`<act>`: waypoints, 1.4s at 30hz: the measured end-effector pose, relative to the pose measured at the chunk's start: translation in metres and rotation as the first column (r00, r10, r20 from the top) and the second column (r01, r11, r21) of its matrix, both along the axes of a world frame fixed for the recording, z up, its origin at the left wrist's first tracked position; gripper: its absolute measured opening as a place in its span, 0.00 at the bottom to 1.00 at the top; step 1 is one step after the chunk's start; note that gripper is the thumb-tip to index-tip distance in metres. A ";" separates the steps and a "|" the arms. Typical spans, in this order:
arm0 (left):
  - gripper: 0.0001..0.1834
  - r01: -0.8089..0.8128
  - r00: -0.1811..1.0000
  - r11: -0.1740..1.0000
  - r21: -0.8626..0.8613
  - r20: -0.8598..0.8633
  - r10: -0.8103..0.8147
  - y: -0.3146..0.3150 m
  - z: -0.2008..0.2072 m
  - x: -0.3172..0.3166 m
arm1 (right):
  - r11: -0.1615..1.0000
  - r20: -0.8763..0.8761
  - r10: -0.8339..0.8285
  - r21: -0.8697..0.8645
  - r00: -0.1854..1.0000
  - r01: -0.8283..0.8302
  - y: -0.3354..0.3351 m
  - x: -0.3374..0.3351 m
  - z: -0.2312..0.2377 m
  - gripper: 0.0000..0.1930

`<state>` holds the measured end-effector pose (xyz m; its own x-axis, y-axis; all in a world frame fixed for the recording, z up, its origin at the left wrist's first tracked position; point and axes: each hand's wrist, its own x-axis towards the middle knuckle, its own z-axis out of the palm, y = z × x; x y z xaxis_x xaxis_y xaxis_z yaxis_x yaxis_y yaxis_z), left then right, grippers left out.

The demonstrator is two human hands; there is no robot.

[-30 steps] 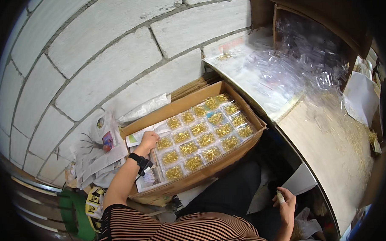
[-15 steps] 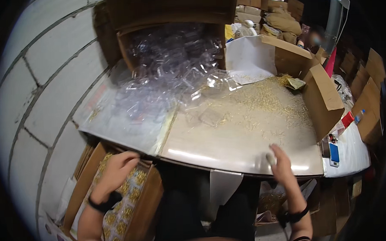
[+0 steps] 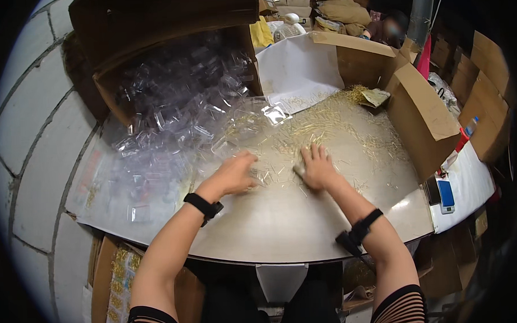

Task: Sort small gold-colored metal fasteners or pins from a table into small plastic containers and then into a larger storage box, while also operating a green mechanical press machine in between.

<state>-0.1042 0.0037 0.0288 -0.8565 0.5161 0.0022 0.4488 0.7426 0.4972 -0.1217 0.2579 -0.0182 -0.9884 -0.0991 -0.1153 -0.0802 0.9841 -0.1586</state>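
Both my hands reach over the pale tabletop (image 3: 238, 233), where many thin gold-coloured metal pins (image 3: 325, 122) lie scattered. My left hand (image 3: 234, 172) is beside the heap of clear plastic boxes (image 3: 177, 121), its fingers loosely curved and apart, pointing right toward some pins. Nothing shows in it. My right hand (image 3: 317, 168) lies palm down with fingers spread at the near edge of the pins, touching or just over them. A greenish cover sits on its thumb tip. What is under the palm is hidden.
A large cardboard box (image 3: 168, 16) on its side spills the plastic boxes. Cardboard walls (image 3: 424, 107) and a white sheet (image 3: 298, 69) edge the table. A blue-topped small scale (image 3: 446, 195) stands right. Below left, a carton holds bagged gold pieces (image 3: 117, 280). A person (image 3: 390, 30) is behind.
My left hand has risen from the carton below left onto the tabletop. My right hand has moved left and farther in, onto the pins. The view has shifted too.
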 end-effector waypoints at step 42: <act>0.15 -0.786 0.562 0.152 0.600 0.794 -0.232 0.011 -0.066 0.299 | 0.586 -0.143 0.038 -0.798 0.989 -0.138 -0.081 0.301 -0.005 0.10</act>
<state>0.1946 0.0142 -0.0370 -0.8872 0.2746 -0.3709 -0.4603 -0.4690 0.7538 0.1797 0.1773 -0.0230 -0.9700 -0.1892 0.1529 -0.2235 0.4454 -0.8670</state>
